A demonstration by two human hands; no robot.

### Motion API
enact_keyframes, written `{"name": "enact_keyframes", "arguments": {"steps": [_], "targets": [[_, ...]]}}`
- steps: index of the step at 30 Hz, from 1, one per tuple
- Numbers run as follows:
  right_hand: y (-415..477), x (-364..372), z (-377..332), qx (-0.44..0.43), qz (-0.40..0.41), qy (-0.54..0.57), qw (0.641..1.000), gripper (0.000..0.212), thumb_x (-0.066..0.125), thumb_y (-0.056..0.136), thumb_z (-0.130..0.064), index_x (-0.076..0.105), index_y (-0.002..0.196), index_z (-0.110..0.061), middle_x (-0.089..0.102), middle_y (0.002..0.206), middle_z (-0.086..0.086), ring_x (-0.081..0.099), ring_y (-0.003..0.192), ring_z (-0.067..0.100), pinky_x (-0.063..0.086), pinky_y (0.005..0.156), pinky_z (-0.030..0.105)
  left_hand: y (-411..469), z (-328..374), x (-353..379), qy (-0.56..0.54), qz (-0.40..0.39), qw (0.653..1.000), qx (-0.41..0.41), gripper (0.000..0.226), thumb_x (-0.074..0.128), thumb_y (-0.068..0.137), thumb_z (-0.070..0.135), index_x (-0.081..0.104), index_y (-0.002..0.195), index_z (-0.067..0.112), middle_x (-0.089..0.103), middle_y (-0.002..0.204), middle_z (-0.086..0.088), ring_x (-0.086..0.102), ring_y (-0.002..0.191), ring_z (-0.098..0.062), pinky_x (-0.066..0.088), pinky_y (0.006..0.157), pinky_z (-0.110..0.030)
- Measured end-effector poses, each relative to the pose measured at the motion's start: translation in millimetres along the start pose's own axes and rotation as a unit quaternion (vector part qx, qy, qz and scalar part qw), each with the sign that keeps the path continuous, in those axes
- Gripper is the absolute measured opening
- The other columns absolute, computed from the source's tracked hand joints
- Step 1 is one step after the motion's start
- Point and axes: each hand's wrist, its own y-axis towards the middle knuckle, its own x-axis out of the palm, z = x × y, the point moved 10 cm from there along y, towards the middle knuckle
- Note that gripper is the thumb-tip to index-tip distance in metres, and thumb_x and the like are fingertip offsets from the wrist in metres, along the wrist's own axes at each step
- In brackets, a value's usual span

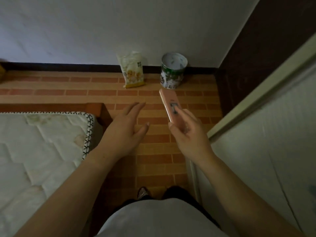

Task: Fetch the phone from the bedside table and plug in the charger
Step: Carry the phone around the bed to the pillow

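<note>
Quilted white mattress (39,147) lay left of the brick-patterned floor (159,151), and the left hand (126,129) hovered beside its corner, fingers spread and holding nothing. Right of that mattress, the right hand (186,132) gripped a slim pink phone (168,104), near a patterned round tin (172,71) and pale snack packet (132,70).

A floor (159,151) patterned like orange-brown brick is seen, bounded at the far end by a white wall with a dark skirting. A round tin (172,72) is stood upright on it against that skirting. Left of the tin, a pale packet (132,71) is propped upright, possibly leaning on the wall. Nearer than the tin and further left, a bed (42,142) with a quilted mattress is set on the floor.
</note>
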Motion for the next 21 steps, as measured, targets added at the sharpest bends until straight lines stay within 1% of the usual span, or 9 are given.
{"name": "enact_keyframes", "arguments": {"steps": [1, 4, 6, 8, 10, 12, 15, 17, 21], "targets": [[14.5, 4.0, -3.2, 0.001, -0.002, 0.003, 1.000, 0.062, 0.044, 0.080, -0.059, 0.031, 0.138, -0.042, 0.034, 0.145, -0.007, 0.038, 0.129, 0.015, 0.050, 0.092, 0.044, 11.2, -7.5, -6.0, 0.001, 0.001, 1.000, -0.004, 0.061, 0.046, 0.085, 0.048, 0.025, 0.139, 0.034, 0.030, 0.150, 0.001, 0.060, 0.081, -0.012, 0.042, 0.081, -0.030], [58.8, 13.1, -7.6, 0.005, -0.004, 0.009, 1.000, 0.062, 0.047, 0.080, -0.056, 0.031, 0.138, -0.043, 0.032, 0.147, -0.007, 0.037, 0.129, 0.014, 0.048, 0.096, 0.044, 48.2, -26.6, -19.7, 0.001, 0.007, 1.000, -0.001, 0.061, 0.046, 0.085, 0.047, 0.025, 0.140, 0.033, 0.030, 0.149, 0.002, 0.054, 0.085, -0.007, 0.040, 0.074, -0.022], [92.8, 19.8, -7.5, 0.013, -0.009, 0.020, 1.000, 0.060, 0.050, 0.082, -0.051, 0.032, 0.138, -0.043, 0.030, 0.148, -0.005, 0.036, 0.131, 0.016, 0.046, 0.098, 0.045, 78.3, -37.7, -27.4, 0.000, 0.010, 1.000, -0.003, 0.061, 0.046, 0.084, 0.047, 0.026, 0.140, 0.032, 0.030, 0.149, 0.002, 0.052, 0.078, -0.004, 0.039, 0.071, -0.023], [131.3, 24.2, -5.5, 0.016, -0.007, 0.020, 1.000, 0.058, 0.052, 0.083, -0.048, 0.032, 0.137, -0.044, 0.029, 0.149, -0.006, 0.034, 0.132, 0.016, 0.045, 0.099, 0.046, 114.9, -49.9, -34.9, -0.005, 0.015, 1.000, -0.012, 0.061, 0.047, 0.085, 0.046, 0.026, 0.140, 0.031, 0.030, 0.149, 0.002, 0.056, 0.075, -0.004, 0.040, 0.073, -0.028], [173.9, 26.1, -4.7, 0.011, -0.001, 0.020, 1.000, 0.058, 0.052, 0.083, -0.047, 0.034, 0.137, -0.043, 0.030, 0.148, -0.006, 0.033, 0.133, 0.017, 0.044, 0.099, 0.047, 156.0, -60.1, -39.6, -0.011, 0.016, 1.000, -0.012, 0.060, 0.048, 0.087, 0.042, 0.027, 0.141, 0.028, 0.030, 0.149, 0.000, 0.059, 0.093, -0.017, 0.041, 0.080, -0.030], [221.3, 28.0, -4.3, 0.005, -0.003, 0.026, 1.000, 0.057, 0.054, 0.084, -0.044, 0.034, 0.137, -0.042, 0.029, 0.148, -0.006, 0.031, 0.134, 0.018, 0.045, 0.098, 0.048, 201.1, -70.5, -44.3, -0.002, 0.013, 1.000, -0.007, 0.060, 0.049, 0.088, 0.040, 0.027, 0.141, 0.025, 0.029, 0.150, -0.003, 0.052, 0.111, -0.023, 0.040, 0.089, -0.031], [297.2, 27.5, -12.1, -0.022, -0.003, 0.019, 1.000, 0.057, 0.054, 0.084, -0.041, 0.035, 0.137, -0.039, 0.032, 0.147, -0.006, 0.031, 0.133, 0.016, 0.044, 0.099, 0.046, 271.4, -88.5, -58.6, 0.017, 0.019, 1.000, -0.016, 0.061, 0.049, 0.087, 0.041, 0.026, 0.142, 0.025, 0.028, 0.150, -0.003, 0.053, 0.105, -0.019, 0.043, 0.090, -0.034], [345.3, 29.4, -19.7, -0.035, -0.015, 0.018, 0.999, 0.057, 0.052, 0.083, -0.043, 0.036, 0.137, -0.038, 0.036, 0.143, -0.009, 0.034, 0.130, 0.016, 0.045, 0.098, 0.045, 313.3, -102.6, -69.0, 0.029, 0.019, 0.999, -0.031, 0.061, 0.050, 0.088, 0.041, 0.026, 0.142, 0.026, 0.029, 0.150, -0.003, 0.054, 0.104, -0.021, 0.044, 0.090, -0.037], [429.6, 42.9, -35.1, -0.059, -0.038, 0.020, 0.997, 0.058, 0.051, 0.083, -0.046, 0.035, 0.138, -0.039, 0.033, 0.127, -0.024, 0.033, 0.128, 0.013, 0.044, 0.099, 0.040, 377.9, -139.1, -93.4, 0.045, 0.039, 0.997, -0.046, 0.060, 0.051, 0.088, 0.040, 0.027, 0.140, 0.026, 0.031, 0.149, -0.002, 0.055, 0.103, -0.027, 0.039, 0.084, -0.029]]}}
